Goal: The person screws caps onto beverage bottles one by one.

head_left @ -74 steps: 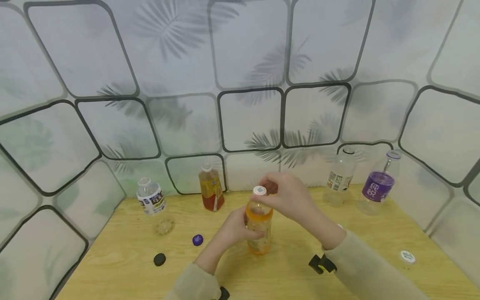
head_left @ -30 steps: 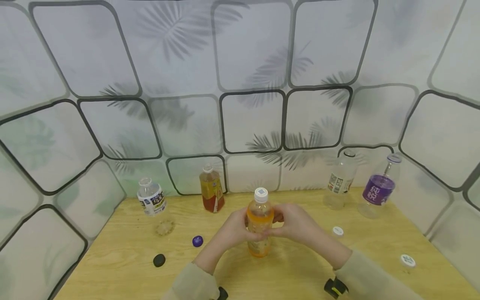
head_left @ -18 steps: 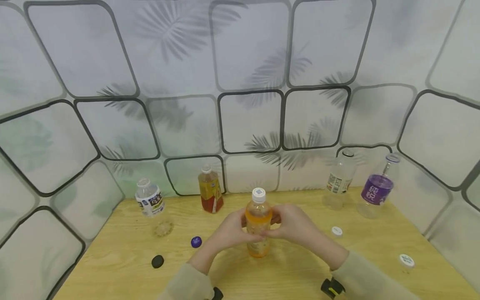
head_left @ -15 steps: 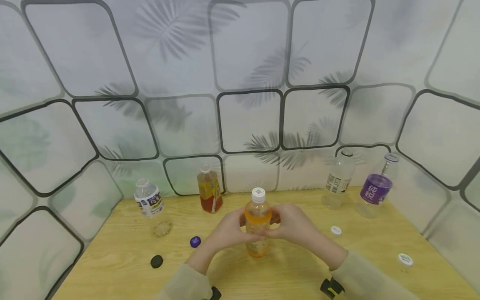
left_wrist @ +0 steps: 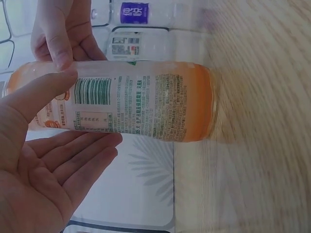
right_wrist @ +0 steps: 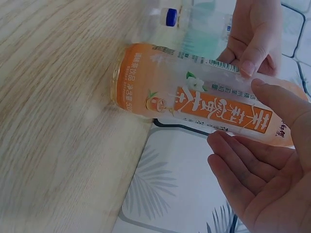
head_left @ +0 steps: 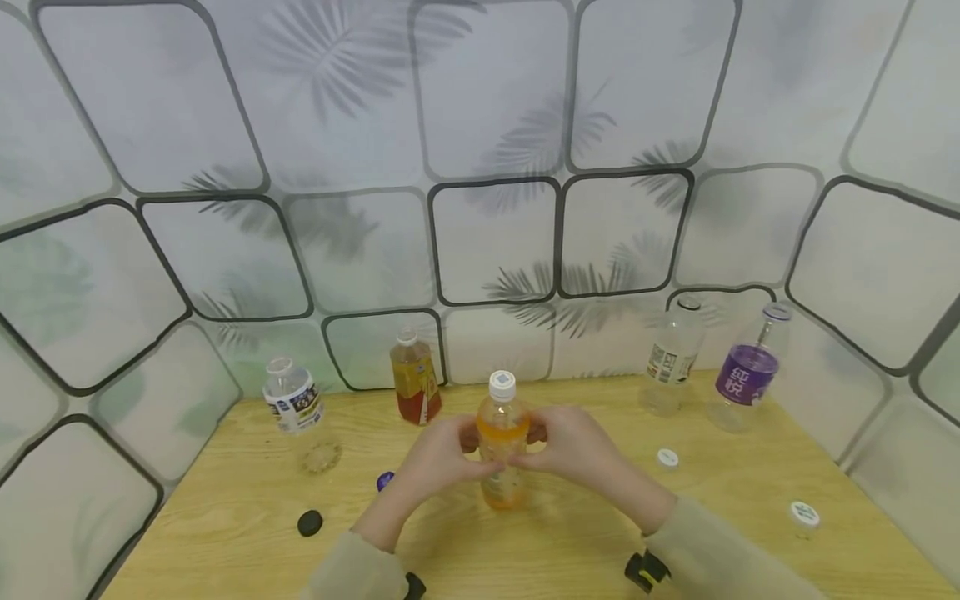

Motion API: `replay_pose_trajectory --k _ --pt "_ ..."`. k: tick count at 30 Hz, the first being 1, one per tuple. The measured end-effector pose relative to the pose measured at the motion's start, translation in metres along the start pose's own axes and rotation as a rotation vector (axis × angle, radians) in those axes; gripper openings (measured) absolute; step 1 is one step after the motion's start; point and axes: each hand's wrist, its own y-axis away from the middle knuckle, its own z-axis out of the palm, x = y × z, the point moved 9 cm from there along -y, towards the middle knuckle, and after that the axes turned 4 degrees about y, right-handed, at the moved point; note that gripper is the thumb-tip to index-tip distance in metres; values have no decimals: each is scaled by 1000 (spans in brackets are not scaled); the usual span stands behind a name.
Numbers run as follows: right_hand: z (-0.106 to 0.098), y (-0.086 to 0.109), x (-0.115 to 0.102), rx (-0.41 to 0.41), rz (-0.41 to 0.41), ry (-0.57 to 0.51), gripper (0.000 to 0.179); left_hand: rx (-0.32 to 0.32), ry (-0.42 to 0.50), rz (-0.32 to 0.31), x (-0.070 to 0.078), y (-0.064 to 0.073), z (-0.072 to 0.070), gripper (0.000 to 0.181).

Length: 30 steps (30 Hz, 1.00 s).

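A clear drink bottle (head_left: 501, 446) with an orange band and label stands upright near the middle of the table, its white cap (head_left: 502, 385) on the neck. My left hand (head_left: 442, 454) holds its left side, thumb across the front and fingers behind. From the other side my right hand (head_left: 573, 442) holds it the same way, and the two thumbs nearly meet. In the left wrist view a barcode shows on the drink bottle (left_wrist: 131, 99). Orange panels with white characters face the right wrist view. The bottle's base is close over the wooden table (right_wrist: 63, 97).
At the back stand an uncapped clear bottle (head_left: 294, 408), a red-and-yellow drink bottle (head_left: 417, 383), a clear bottle (head_left: 671, 362) and a purple-labelled bottle (head_left: 747, 375). Loose caps lie about: black (head_left: 310, 523), blue (head_left: 385, 480), white (head_left: 667, 458) and another white cap (head_left: 805, 514). A patterned wall surrounds the table.
My right hand has come down from the white cap to the bottle's side. Since half a second ago, both hands and the bottle have shifted slightly left.
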Motion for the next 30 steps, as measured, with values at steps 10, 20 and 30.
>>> replay_pose_trajectory --k 10,20,30 --pt "9 -22 -2 28 28 -80 34 66 -7 32 -7 -7 -20 34" --pt "13 -46 -7 133 8 -91 32 108 -23 -7 -20 -16 -41 36" --pt "28 -70 -7 142 40 -143 37 186 -43 -54 -36 -22 -57 30"
